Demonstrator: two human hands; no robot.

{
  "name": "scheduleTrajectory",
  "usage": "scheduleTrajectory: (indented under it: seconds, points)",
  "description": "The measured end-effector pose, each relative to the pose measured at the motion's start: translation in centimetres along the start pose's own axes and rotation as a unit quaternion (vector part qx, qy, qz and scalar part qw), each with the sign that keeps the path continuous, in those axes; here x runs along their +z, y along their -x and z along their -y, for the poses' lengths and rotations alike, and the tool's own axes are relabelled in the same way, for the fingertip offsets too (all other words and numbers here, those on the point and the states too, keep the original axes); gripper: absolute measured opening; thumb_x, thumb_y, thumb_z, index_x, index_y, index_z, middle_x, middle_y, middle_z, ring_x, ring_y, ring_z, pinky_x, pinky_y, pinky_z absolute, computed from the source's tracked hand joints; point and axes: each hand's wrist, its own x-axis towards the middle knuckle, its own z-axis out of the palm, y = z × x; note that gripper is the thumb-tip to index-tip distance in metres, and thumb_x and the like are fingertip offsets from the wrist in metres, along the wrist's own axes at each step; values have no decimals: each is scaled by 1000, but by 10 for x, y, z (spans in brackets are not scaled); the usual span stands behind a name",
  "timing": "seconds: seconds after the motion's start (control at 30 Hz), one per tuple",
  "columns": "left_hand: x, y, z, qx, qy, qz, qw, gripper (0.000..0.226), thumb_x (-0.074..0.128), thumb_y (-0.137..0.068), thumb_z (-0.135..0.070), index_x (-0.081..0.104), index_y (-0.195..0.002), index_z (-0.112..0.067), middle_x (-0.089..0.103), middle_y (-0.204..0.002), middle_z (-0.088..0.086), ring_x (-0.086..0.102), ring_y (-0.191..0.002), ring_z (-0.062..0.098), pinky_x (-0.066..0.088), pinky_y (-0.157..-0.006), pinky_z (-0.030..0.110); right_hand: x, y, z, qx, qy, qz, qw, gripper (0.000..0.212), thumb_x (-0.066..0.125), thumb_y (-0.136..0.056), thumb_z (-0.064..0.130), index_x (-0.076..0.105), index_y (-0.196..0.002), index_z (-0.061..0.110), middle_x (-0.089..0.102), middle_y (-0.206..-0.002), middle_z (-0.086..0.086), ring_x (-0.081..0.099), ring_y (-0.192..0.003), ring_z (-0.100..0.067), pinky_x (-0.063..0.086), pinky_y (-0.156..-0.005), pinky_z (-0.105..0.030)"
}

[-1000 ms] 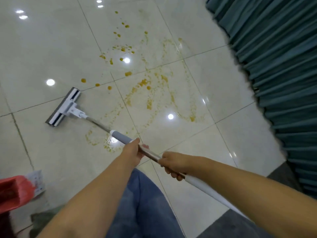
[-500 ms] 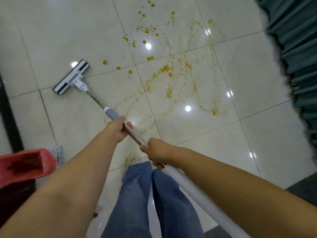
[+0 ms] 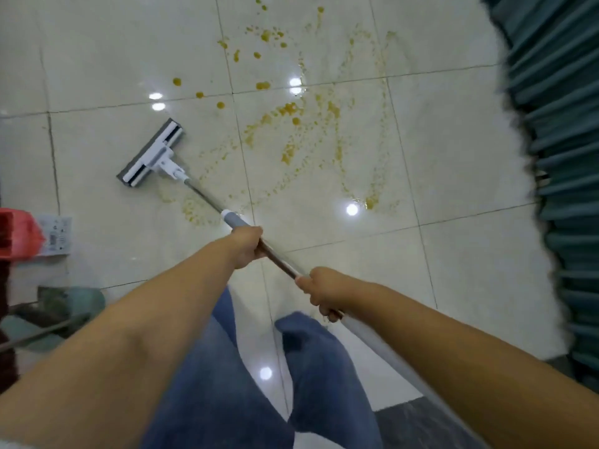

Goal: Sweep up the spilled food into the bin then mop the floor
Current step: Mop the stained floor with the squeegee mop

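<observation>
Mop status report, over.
Left hand and right hand both hold the mop pole. Mop head flat on tile at left edge of orange smears. Red item far left, off the path.

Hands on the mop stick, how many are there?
2. The left hand grips the mop stick just behind its grey sleeve, nearer the mop head. The right hand grips it further back, closer to the body. No other hand shows.

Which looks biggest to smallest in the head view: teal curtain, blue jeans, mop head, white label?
1. Teal curtain and blue jeans: both huge, too alike to rank; jeans sit nearest the camera.
2. Mop head.
3. White label, only slightly smaller.
</observation>
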Motion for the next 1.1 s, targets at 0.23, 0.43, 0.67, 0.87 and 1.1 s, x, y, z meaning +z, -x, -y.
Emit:
scheduleTrajectory:
  seconds: [0.23,0.43,0.67,0.87,1.1]
  points:
    - [176,68,107,-150,209,126,958,20,43,-93,7,45,-76,-2,53,-76,15,51,-65,19,53,-46,26,-89,111,-186,91,47,-20,995,19,41,-97,32,45,-91,15,42,-73,-5,34,-50,-14,30,-43,-21]
    - [215,83,127,-189,189,143,953,18,45,-92,8,45,-77,-3,51,-78,14,51,-66,20,53,-40,31,-106,138,-229,99,101,-41,989,25,44,-96,47,45,-81,26,48,-73,-4,42,-56,-17,39,-47,-26]
    - [134,59,80,-163,191,93,964,17,49,-89,5,47,-75,-3,51,-72,11,51,-62,17,51,-40,23,-73,102,-139,67,106,-22,992,23,40,-98,44,42,-82,27,46,-75,-2,41,-56,-14,38,-44,-23]
    - [20,16,-13,-85,282,32,955,17,47,-97,-10,42,-81,-8,47,-68,6,48,-56,13,52,-39,23,-52,37,7,36,93,1,995,26,39,-98,42,45,-95,16,44,-72,-5,38,-53,-15,38,-44,-24]
    - [-134,-32,-100,33,330,-93,939,24,50,-97,-17,42,-77,-7,51,-70,8,51,-58,15,52,-58,29,15,-42,189,-18,103,26,994,36,36,-100,38,45,-85,7,45,-65,-9,42,-48,-19,42,-50,-31]
